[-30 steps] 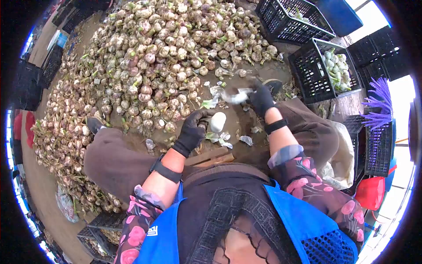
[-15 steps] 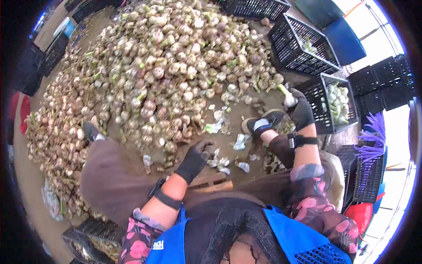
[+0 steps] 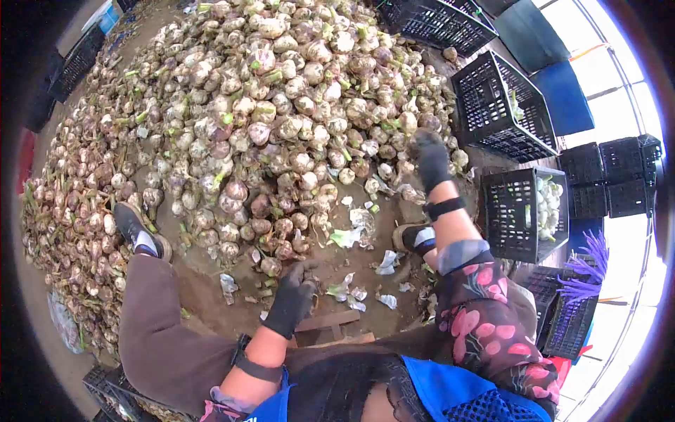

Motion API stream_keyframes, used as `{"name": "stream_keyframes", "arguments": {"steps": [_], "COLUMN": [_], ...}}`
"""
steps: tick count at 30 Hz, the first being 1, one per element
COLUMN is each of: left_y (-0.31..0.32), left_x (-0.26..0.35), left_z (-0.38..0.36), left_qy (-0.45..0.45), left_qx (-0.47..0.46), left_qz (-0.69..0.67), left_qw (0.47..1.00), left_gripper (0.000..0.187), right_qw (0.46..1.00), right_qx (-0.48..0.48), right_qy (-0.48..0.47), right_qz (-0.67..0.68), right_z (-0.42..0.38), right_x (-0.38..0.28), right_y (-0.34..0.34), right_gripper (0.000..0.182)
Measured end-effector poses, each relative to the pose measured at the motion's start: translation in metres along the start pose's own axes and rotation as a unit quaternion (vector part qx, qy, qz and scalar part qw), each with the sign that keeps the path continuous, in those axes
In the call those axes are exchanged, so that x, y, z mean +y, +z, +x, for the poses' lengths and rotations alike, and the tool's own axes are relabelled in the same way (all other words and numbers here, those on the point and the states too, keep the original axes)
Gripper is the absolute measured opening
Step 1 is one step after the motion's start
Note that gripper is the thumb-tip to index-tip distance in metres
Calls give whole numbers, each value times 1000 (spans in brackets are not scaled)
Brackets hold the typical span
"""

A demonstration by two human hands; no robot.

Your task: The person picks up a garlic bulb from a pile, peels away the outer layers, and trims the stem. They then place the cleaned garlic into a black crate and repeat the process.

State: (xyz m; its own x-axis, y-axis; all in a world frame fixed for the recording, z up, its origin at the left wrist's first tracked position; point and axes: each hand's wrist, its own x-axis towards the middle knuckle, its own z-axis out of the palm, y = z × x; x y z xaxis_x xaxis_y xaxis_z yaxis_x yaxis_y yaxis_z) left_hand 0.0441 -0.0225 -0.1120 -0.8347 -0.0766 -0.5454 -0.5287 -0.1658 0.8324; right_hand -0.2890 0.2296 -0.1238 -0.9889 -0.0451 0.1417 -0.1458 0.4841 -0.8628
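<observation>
My left hand [image 3: 292,299], in a black glove, is low in the middle above the dirt floor, fingers curled together; what they hold, if anything, is hidden. My right hand [image 3: 430,160], also black-gloved, reaches over the right edge of a large heap of garlic bulbs [image 3: 281,105]. Its fingers are dark and blurred, and no bulb shows clearly in them. To the right of that arm, a black crate [image 3: 508,218] holds pale, cleaned garlic bulbs [image 3: 547,211].
Another black crate [image 3: 485,98] stands beyond, with some garlic inside. Stacked black crates [image 3: 608,176] and a purple bundle [image 3: 589,271] are at the right. Peeled skins [image 3: 388,262] litter the floor near a wooden piece [image 3: 327,321]. My shoes [image 3: 133,224] flank this area.
My right hand has moved from beside the crate, left and up to the heap; the garlic bulb it held no longer shows. My left hand has shifted slightly down and left. The view has shifted.
</observation>
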Motion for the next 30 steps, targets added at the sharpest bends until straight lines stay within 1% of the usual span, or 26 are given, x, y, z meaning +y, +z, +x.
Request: {"name": "stream_keyframes", "arguments": {"steps": [1, 2, 3, 4, 5, 6, 7, 9, 10, 11, 12, 13, 15, 16, 17, 18, 19, 20, 21, 22, 23, 25, 27, 28, 29, 30], "left_y": [-1, -2, -3, -3, -5, -6, -7, -11, -13, -14, -18, -17, -11, -10, -8, -7, -4, -1, 1, 6, 10, 16, 21, 23, 24, 21], "left_x": [-2, -4, -4, 7, 16, 22, 24, -14, -40, -35, -28, -11, 8, 9, 9, 11, 16, 22, 26, 16, 6, 35, 40, 40, 39, 38], "left_z": [0, 0, 2, 1, 0, -1, 0, 8, 12, 16, 14, 13, 10, 11, 11, 11, 11, 10, 6, 11, 17, 5, -5, -4, -8, -15], "left_qy": [1, -4, -8, -100, -98, -96, -92, -98, -20, 58, 14, 15, -5, -4, -20, -34, -32, 29, 86, 139, 191, 162, 172, 284, 291, 227], "left_qx": [1, -3, -7, -19, -19, -35, -49, -57, -19, 19, 0, 4, 6, 6, 0, -5, -5, 16, 38, 65, 93, 84, 94, 86, 153, 139], "left_qz": [2, -13, -27, -100, -98, -34, 30, -20, 30, 81, 80, 82, -53, -57, -52, -47, -50, 0, 51, 7, -35, -95, -111, -106, -30, -48], "left_qw": [1000, 1000, 1000, 990, 990, 994, 994, 993, 999, 995, 997, 996, 999, 998, 998, 998, 998, 999, 994, 988, 977, 979, 974, 949, 944, 963], "left_gripper": [36, 37, 37, 39, 39, 40, 40, 38, 37, 37, 36, 36, 38, 38, 42, 46, 46, 50, 54, 55, 56, 54, 52, 46, 35, 31], "right_qw": [944, 981, 996, 990, 984, 976, 972, 923, 926, 921, 907, 908, 892, 912, 927, 959, 971, 985, 985, 981, 979, 971, 976, 972, 956, 959], "right_qx": [-10, -27, -42, -4, -16, 16, 0, 47, 19, -10, -72, -72, -127, -132, -62, -45, -151, -144, -160, -177, -198, -214, -200, -228, -237, -254], "right_qy": [209, 145, 78, -81, -67, -159, -188, -318, -261, -201, -189, -191, -114, -103, -144, -43, 85, 89, 62, 39, 37, 98, -29, 13, 17, -14], "right_qz": [253, 122, -12, -113, -163, -151, -144, -212, -274, -335, -369, -365, -418, -376, -340, -276, -166, -42, 14, 72, 13, 44, 83, 60, 172, 125], "right_z": [-14, -9, -1, 15, 27, 48, 74, 115, 134, 144, 152, 152, 142, 127, 110, 88, 75, 46, 14, -28, -70, -132, -185, -206, -221, -229], "right_x": [-37, -39, -38, -30, -65, -61, -63, -71, -67, -68, -66, -76, -99, -105, -99, -93, -86, -70, -53, -72, -94, -123, -125, -159, -145, -154], "right_y": [23, 37, 48, 60, 69, 84, 100, 124, 137, 144, 142, 141, 129, 122, 121, 116, 106, 109, 109, 104, 90, 82, 76, 63, 66, 53], "right_gripper": [18, 24, 30, 29, 30, 33, 40, 46, 49, 53, 51, 51, 50, 50, 52, 51, 52, 45, 38, 32, 29, 25, 37, 30, 40, 46]}}
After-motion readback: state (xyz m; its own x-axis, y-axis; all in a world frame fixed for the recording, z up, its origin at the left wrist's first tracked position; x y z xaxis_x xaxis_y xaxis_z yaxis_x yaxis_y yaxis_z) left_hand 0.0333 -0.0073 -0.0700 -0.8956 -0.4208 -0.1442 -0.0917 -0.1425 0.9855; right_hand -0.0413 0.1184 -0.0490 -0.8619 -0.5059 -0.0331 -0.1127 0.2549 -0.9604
